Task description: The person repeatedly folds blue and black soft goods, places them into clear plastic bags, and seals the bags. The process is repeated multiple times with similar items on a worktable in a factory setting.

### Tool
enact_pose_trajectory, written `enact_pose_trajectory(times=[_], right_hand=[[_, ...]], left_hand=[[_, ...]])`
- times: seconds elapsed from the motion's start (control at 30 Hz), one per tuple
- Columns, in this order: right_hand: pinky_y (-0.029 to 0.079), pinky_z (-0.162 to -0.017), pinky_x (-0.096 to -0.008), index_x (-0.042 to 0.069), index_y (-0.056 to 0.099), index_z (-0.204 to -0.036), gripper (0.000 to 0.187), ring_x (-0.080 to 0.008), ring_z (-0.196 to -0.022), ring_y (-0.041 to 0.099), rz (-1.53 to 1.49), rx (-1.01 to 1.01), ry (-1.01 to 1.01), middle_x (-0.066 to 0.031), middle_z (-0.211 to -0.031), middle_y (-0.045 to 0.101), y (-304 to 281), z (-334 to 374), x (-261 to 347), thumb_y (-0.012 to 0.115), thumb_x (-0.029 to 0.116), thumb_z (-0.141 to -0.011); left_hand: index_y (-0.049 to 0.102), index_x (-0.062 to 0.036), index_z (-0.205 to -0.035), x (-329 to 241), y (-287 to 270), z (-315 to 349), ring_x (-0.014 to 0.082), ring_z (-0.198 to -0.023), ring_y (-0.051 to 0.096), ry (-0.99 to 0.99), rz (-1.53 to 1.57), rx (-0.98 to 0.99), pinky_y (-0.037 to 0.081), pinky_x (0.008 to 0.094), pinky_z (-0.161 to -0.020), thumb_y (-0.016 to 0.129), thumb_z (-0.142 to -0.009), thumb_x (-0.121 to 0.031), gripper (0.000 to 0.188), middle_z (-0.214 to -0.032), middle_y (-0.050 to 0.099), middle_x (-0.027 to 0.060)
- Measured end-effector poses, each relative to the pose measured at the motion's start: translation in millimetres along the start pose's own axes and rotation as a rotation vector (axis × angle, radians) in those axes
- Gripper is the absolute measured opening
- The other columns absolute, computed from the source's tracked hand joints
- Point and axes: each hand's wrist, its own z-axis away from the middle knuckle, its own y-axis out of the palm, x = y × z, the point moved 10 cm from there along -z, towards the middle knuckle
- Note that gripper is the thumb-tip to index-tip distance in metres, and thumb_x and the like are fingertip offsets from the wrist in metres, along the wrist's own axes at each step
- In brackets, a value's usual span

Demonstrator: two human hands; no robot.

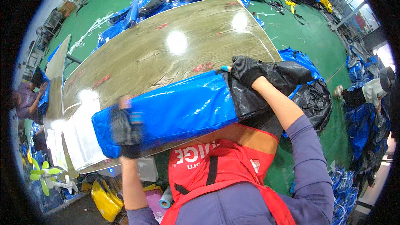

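Observation:
A long folded blue-and-black plastic sheet (187, 102) lies across the near side of the table (141, 54). Its blue part is flat and glossy; the black part bunches up at the right and hangs over the edge. My left hand (128, 127), in a dark glove with bare fingertips, is over the left end of the blue part. Motion blurs its fingers. My right hand (246, 70), gloved alike and with blue on a fingertip, is closed at the far edge where blue meets black, its fingers curled on the material.
White sheets (81, 137) lie at the table's left end. Blue plastic (166, 0) is heaped beyond the far edge. A green fan (45, 174) and a yellow bundle (106, 200) are at lower left. Co-workers (29, 96) (373, 91) are at both sides.

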Motion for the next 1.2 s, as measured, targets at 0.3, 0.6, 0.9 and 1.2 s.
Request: enact_pose_trajectory(times=[0.3,0.6,0.9,1.2], right_hand=[[0.040,-0.095,-0.0526,0.011,0.052,-0.125,0.050,-0.0330,-0.111,0.056,0.068,-0.273,-0.173,-0.0160,-0.121,0.058,-74.5,51.5,-19.8,0.055,0.043,-0.087],[0.027,-0.105,-0.0588,0.017,0.043,-0.137,0.059,-0.0330,-0.129,0.042,0.181,-0.106,-0.079,-0.0119,-0.141,0.044,-32.5,68.6,-47.8,0.049,0.051,-0.088],[0.029,-0.106,-0.0497,0.015,0.054,-0.129,0.057,-0.0365,-0.124,0.045,-0.067,-0.425,0.309,-0.0151,-0.136,0.049,-30.2,125.4,-182.9,0.061,0.042,-0.080],[0.045,-0.089,-0.0383,0.000,0.046,-0.124,0.057,-0.0242,-0.095,0.053,-1.155,-1.467,0.664,-0.0129,-0.109,0.055,19.0,254.8,-264.9,0.076,0.016,-0.078]], left_hand=[[0.038,-0.0206,-0.143,-67.9,137.4,11.4,0.0418,-0.142,0.013,0.317,-0.338,0.537,0.001,0.0615,-0.111,0.054,-0.079,-0.062,0.077,-0.152,0.021,0.0228],[0.035,-0.0023,-0.140,-232.4,204.4,-17.5,0.0439,-0.137,0.024,0.560,0.006,0.471,0.008,0.0565,-0.112,0.050,-0.082,-0.062,0.085,-0.143,0.033,0.0299],[0.037,0.0025,-0.138,-242.1,227.4,-23.4,0.0438,-0.138,0.021,0.512,-0.113,0.425,0.007,0.0593,-0.111,0.054,-0.072,-0.072,0.101,-0.146,0.027,0.0296],[0.038,-0.0106,-0.141,-248.1,226.0,-26.3,0.0445,-0.137,0.022,0.462,-0.080,0.486,0.009,0.0663,-0.106,0.062,-0.066,-0.070,0.099,-0.145,0.029,0.0295]])
